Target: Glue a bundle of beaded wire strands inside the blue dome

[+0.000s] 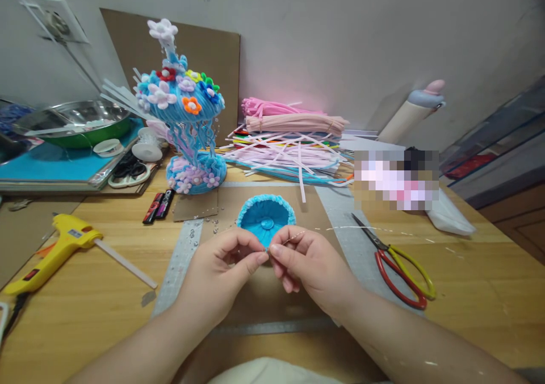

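Note:
My left hand (232,264) and my right hand (313,259) meet fingertip to fingertip over the cardboard. Both pinch closed. A thin clear thread (353,226) passes over my right hand's fingers and trails off to the right. What sits between the left fingertips is too small to make out. Just beyond the fingers stands a blue cup-shaped piece (264,216) with a fluffy light-blue rim; its lower edge is partly hidden by my hands. Small clear beads (194,233) lie scattered left of it.
Scissors (400,264) lie at the right, a yellow glue gun (63,247) at the left. Behind stand a flower-covered blue pipe-cleaner ornament (183,105) and heaped pipe cleaners (293,157). A metal bowl (76,117) and thread spool (147,148) are back left.

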Motion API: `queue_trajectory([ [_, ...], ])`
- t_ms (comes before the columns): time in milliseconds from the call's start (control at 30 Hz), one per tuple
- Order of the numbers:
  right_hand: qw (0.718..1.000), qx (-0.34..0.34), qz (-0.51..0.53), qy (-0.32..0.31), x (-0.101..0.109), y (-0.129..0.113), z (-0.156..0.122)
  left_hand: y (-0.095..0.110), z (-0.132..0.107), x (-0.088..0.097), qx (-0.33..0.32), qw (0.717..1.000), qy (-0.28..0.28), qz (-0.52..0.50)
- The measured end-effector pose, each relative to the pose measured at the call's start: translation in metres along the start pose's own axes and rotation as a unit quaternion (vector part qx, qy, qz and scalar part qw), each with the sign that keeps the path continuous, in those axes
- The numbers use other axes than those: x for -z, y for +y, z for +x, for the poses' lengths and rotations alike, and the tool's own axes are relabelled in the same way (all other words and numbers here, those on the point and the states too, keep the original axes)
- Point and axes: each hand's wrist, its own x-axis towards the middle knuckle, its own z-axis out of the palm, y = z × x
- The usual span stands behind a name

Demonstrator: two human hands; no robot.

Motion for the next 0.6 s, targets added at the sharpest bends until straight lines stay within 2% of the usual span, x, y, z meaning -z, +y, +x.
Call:
queue_trajectory([
  [133,1.0,-0.001,-0.019,-0.003,-0.0009,-0.0011,-0.0015,-0.0011,0.0018,-0.0007,0.027,0.999,-0.001,-0.03],
  [233,1.0,-0.009,-0.017,-0.011,0.0006,-0.0008,-0.0018,-0.0005,0.0018,-0.0014,0.016,0.999,-0.004,-0.039],
  [333,0.999,-0.012,0.018,-0.03,0.0025,0.0012,-0.0007,0.0005,0.0011,-0.0012,-0.006,0.997,-0.013,-0.071],
  [433,0.998,-0.008,0.052,-0.047,0.0023,0.0029,0.0006,-0.001,0.0012,0.0001,0.014,0.993,0.007,-0.115],
  [533,0.998,0.005,0.041,-0.038,-0.0004,0.002,-0.0001,-0.0036,0.0019,0.0013,0.032,0.991,0.025,-0.125],
  [600,0.999,0.02,0.026,-0.019,-0.0024,0.0004,-0.0012,-0.0046,0.002,0.001,0.022,0.992,0.026,-0.121],
])
